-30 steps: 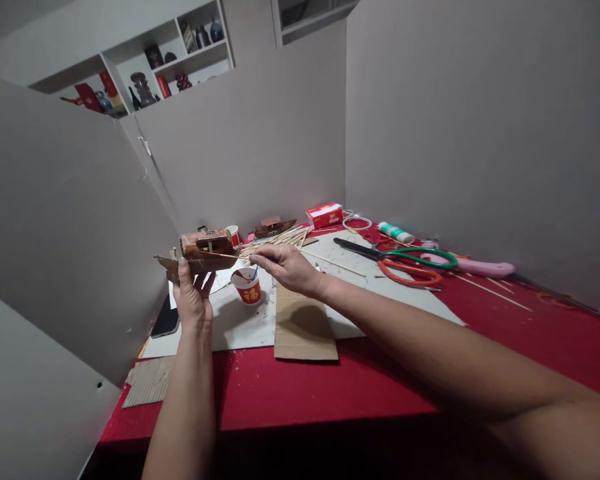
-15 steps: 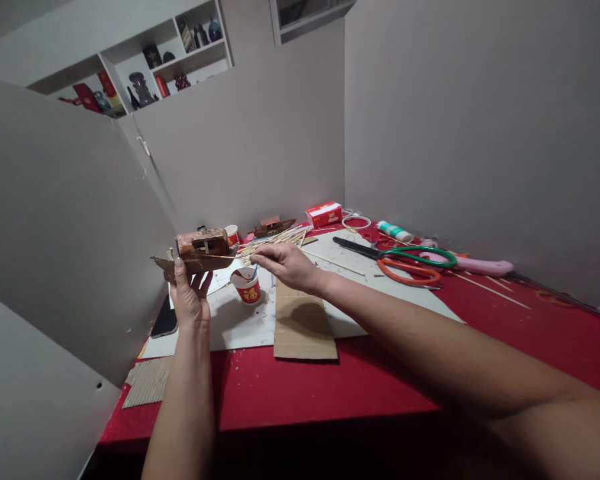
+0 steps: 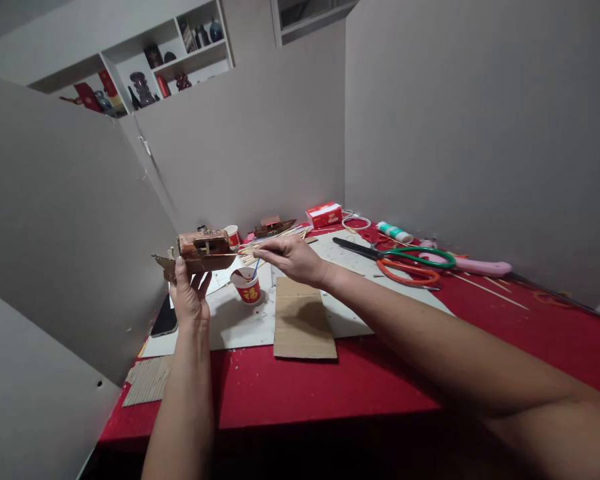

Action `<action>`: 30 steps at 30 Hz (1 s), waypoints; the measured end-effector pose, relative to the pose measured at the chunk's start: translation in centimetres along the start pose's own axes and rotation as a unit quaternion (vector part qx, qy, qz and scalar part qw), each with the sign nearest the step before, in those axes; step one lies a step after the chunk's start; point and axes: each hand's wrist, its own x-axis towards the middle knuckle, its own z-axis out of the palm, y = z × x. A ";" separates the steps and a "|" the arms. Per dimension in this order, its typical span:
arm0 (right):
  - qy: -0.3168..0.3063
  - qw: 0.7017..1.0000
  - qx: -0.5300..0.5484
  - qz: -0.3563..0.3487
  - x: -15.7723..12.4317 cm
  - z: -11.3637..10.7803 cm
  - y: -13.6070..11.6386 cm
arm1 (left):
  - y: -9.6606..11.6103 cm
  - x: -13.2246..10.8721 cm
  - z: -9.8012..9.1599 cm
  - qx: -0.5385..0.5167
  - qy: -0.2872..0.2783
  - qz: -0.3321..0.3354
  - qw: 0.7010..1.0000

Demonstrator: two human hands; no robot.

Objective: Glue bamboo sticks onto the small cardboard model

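A red-clothed table (image 3: 380, 380) lies under both hands, boxed in by grey partition panels (image 3: 455, 133). The left hand (image 3: 189, 300) grips a model boat (image 3: 203, 247) from below. The right hand (image 3: 291, 259) pinches a thin stick (image 3: 240, 254) that touches the boat. Between the hands stands a red cup (image 3: 249, 290) marked with a gold 福.

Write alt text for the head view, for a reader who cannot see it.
The left hand holds a small brown model boat above a red table, while the right hand holds a thin stick to its side. Below them are a red paper cup and a cardboard piece on white sheets; scissors lie farther right.
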 end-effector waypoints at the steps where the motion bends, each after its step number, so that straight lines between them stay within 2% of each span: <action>1: 0.007 1.000 0.013 -0.005 0.0 0.0 -0.1 | 0.0 0.0 0.0 0.000 -0.005 -0.001 1.000; 6: 0.050 0.998 0.027 -0.032 0.0 0.5 -0.5 | -0.2 -0.5 0.5 0.020 -0.024 -0.022 0.999; 15: 0.017 1.000 0.011 -0.011 -0.3 0.4 0.3 | -0.1 -0.3 0.2 0.005 -0.017 -0.008 1.000; 20: 0.052 0.997 0.035 -0.043 -0.2 0.7 0.1 | -0.1 -0.4 0.4 0.011 -0.026 -0.018 0.999; 24: 0.059 0.996 0.000 -0.060 -0.2 0.9 0.1 | -0.2 -0.4 0.4 0.010 -0.034 -0.030 0.999; 30: 0.027 0.998 -0.033 -0.041 -0.5 0.5 0.6 | 0.0 0.4 -0.2 -0.015 0.011 -0.021 1.000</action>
